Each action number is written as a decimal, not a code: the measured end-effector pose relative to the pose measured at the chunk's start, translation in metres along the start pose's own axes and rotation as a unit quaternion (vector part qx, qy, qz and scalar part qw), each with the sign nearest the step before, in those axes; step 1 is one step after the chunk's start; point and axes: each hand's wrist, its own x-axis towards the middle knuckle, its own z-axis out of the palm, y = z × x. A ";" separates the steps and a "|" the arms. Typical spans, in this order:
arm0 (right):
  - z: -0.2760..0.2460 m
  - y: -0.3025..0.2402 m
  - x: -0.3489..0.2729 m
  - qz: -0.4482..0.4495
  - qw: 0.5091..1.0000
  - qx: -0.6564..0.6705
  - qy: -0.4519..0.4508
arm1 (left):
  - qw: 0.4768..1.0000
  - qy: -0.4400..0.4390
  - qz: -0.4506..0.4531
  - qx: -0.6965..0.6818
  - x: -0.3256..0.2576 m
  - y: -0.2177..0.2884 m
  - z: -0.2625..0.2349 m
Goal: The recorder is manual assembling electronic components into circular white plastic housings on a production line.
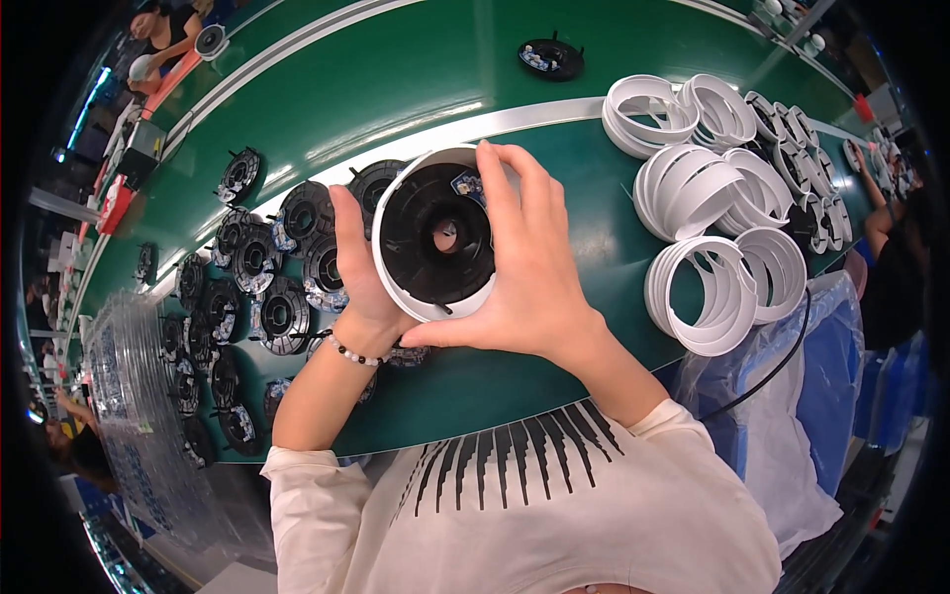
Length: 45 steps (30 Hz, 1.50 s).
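Observation:
Between my two hands, raised over the green table, is a white plastic ring [393,287] with a black round disc [421,230] set inside it. The disc has a round hole in its middle and a small blue circuit board at its upper right. My left hand [358,259] supports the ring from its left and lower side, thumb pointing up. My right hand [529,252] wraps the right side, fingers along the upper rim and thumb along the bottom edge. Nearest to my left hand lie several black discs with circuit boards [284,315].
Stacks of white rings [700,295] stand on the right of the table. One black disc [550,57] lies farther off on the green surface. Stacked clear plastic trays [139,396] are at the left, a plastic-lined blue bin [836,366] at the right. Other people work at both sides.

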 end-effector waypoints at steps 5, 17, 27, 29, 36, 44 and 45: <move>0.007 0.002 0.003 0.025 1.000 0.009 0.016 | 0.998 0.016 0.045 0.043 -0.002 -0.006 0.000; 0.035 0.026 -0.013 0.055 0.985 0.038 0.161 | 0.977 0.070 0.132 0.155 0.019 -0.032 0.024; 0.017 0.045 -0.006 0.038 0.983 0.021 0.176 | 0.994 0.012 0.014 0.109 0.054 -0.018 0.009; 0.011 0.051 -0.010 0.030 0.983 0.010 0.182 | 0.984 0.104 -0.031 0.138 0.079 -0.011 0.007; -0.003 0.060 -0.023 0.015 0.973 0.030 0.226 | 0.935 0.261 -0.014 0.240 0.201 0.035 -0.075; -0.017 0.043 -0.030 0.067 0.973 0.129 0.180 | 0.883 0.332 -0.026 0.331 0.296 0.065 -0.167; -0.021 0.041 -0.030 0.073 0.970 0.146 0.180 | 0.853 0.326 -0.092 0.398 0.306 0.087 -0.175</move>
